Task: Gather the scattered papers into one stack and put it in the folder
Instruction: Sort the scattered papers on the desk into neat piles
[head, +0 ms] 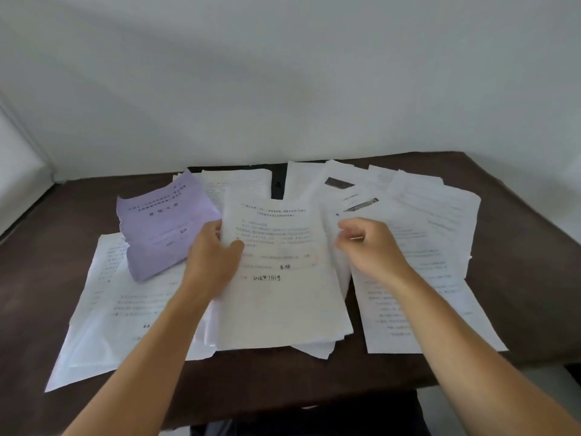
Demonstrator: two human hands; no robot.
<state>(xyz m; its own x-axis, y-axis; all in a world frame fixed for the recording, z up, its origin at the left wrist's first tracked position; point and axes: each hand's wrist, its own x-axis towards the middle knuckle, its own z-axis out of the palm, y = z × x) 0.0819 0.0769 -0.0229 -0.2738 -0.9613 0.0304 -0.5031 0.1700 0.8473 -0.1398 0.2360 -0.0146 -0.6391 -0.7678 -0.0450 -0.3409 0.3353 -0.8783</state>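
A thick bundle of white printed papers [283,278] sits in the middle of the dark table, handwriting on its top sheet. My left hand [213,259] grips its left edge, thumb on top. My right hand [367,243] hovers at the bundle's right edge with fingers curled; whether it pinches a sheet is unclear. A purple stack [160,228] lies at the left. White sheets [424,234] fan out to the right, and others [119,309] spread at the front left. A black folder [278,180] shows between papers at the back, mostly covered.
The dark brown table [518,278] stands against a white wall. Its front edge [283,401] is close to my body. Bare tabletop shows at the far left and far right.
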